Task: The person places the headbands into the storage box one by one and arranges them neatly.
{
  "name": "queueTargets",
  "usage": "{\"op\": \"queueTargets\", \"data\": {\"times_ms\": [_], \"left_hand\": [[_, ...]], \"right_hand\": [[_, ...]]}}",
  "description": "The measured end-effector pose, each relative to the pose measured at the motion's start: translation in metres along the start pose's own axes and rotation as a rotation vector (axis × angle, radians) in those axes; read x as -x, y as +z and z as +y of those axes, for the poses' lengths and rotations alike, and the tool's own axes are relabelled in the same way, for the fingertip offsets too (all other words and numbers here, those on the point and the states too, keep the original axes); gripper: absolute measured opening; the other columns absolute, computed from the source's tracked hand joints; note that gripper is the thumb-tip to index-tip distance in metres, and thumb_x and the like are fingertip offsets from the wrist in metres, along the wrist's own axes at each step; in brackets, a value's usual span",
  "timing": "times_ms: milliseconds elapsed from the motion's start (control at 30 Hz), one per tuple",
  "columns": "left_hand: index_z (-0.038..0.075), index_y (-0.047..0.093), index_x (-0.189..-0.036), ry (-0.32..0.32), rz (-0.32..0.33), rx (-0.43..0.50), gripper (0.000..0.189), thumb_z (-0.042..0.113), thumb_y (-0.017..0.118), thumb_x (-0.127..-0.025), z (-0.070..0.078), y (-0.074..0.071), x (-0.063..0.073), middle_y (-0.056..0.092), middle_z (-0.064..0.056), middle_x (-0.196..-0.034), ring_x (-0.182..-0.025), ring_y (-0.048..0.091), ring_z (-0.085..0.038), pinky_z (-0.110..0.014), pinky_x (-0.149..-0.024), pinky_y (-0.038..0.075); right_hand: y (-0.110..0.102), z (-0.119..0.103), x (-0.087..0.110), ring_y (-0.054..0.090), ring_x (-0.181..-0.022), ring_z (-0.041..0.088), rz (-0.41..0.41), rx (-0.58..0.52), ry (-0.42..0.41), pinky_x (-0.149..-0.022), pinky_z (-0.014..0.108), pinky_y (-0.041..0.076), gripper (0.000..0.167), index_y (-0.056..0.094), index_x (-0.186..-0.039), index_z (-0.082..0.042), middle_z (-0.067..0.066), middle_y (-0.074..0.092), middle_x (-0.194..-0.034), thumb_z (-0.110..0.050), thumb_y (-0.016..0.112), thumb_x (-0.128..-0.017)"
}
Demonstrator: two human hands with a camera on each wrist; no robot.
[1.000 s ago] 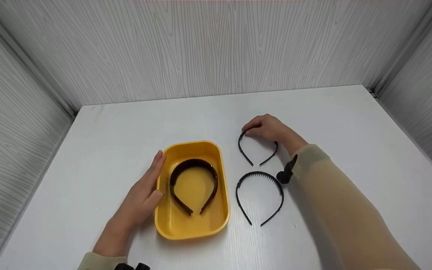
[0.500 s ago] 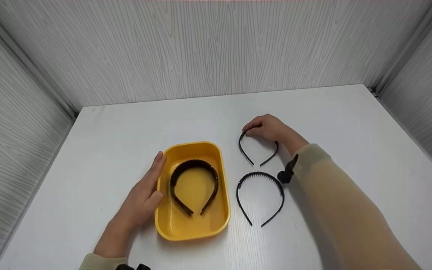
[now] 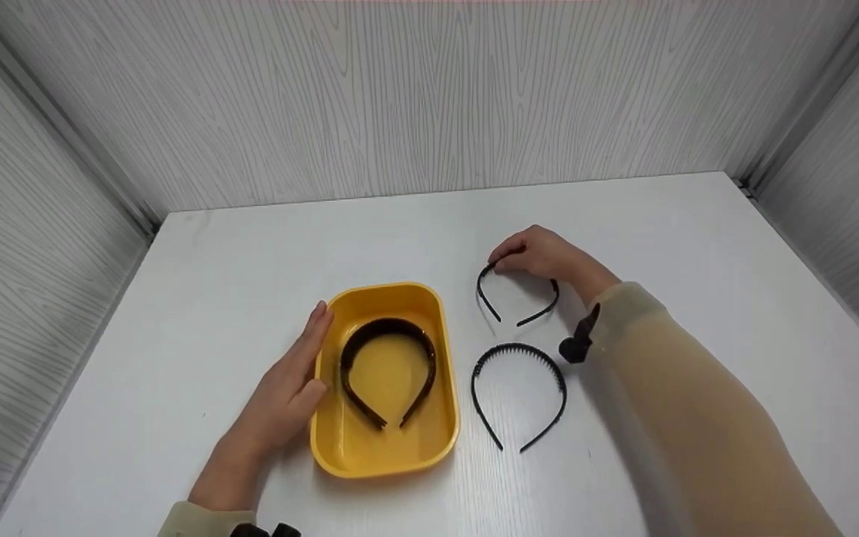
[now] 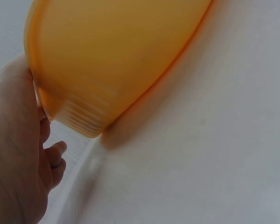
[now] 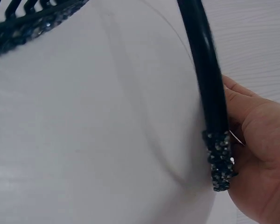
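My right hand (image 3: 541, 256) pinches the top of a thin black headband (image 3: 481, 293) towards the back of the table. In the right wrist view the black headband (image 5: 206, 70) shows large, a glittery section on its arm, with its shadow on the surface below. My left hand (image 3: 278, 395) lies along the left wall of a yellow tray (image 3: 444, 388), fingers extended and thumb at the rim. Inside the tray rests a dark headband (image 3: 347, 347), which looks like several stacked together. Another black headband (image 3: 564, 403), toothed along its inside, lies on the table right of the tray.
The white table (image 3: 250, 253) is bounded by a wood-grain panel (image 3: 429, 97) at the back and by panels on both sides. Black wrist devices (image 3: 579, 341) are strapped at the sleeves.
The pinched headband's tips have risen slightly from the table and a shadow now shows beside them. My right hand has shifted a little to the right. The left hand stays at the tray.
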State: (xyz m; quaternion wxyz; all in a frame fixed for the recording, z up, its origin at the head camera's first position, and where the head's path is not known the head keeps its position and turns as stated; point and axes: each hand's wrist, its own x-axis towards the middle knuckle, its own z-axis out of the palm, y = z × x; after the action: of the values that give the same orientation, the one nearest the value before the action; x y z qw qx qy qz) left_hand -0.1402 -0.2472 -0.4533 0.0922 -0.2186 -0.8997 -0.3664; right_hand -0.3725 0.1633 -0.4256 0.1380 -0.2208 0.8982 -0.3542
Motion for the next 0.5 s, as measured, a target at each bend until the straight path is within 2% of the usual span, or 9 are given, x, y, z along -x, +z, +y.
{"op": "queueTargets", "data": {"times_ms": [167,400,500], "left_hand": [[0.018,0.019,-0.172,-0.014,-0.008,0.000,0.087,0.006,0.046,-0.090,-0.001,0.000,-0.001,0.011,0.008,-0.178,-0.162,0.017,-0.015,-0.019,-0.126,0.011],[0.013,0.021,-0.171,0.026,0.011,0.003,0.086,0.005,0.047,-0.090,-0.006,0.002,-0.003,0.014,-0.001,-0.178,-0.161,0.019,-0.019,-0.019,-0.126,0.011],[0.013,0.021,-0.171,0.037,0.017,0.004,0.086,0.004,0.049,-0.090,-0.007,0.002,-0.005,0.015,-0.001,-0.178,-0.161,0.020,-0.019,-0.020,-0.126,0.011]], "right_hand": [[-0.004,-0.002,0.002,0.062,-0.121,0.018,0.000,-0.005,0.003,-0.106,0.040,0.045,0.019,0.084,-0.115,-0.021,-0.002,0.076,-0.123,-0.024,0.076,-0.098],[-0.010,-0.012,0.003,0.064,-0.114,0.017,0.000,-0.013,0.001,-0.098,0.039,0.049,0.019,0.084,-0.115,-0.019,0.000,0.076,-0.122,-0.019,0.071,-0.102],[-0.012,-0.019,0.003,0.065,-0.117,0.018,-0.008,-0.016,-0.010,-0.100,0.042,0.049,0.019,0.084,-0.116,-0.018,0.001,0.076,-0.124,-0.020,0.071,-0.102]]}}
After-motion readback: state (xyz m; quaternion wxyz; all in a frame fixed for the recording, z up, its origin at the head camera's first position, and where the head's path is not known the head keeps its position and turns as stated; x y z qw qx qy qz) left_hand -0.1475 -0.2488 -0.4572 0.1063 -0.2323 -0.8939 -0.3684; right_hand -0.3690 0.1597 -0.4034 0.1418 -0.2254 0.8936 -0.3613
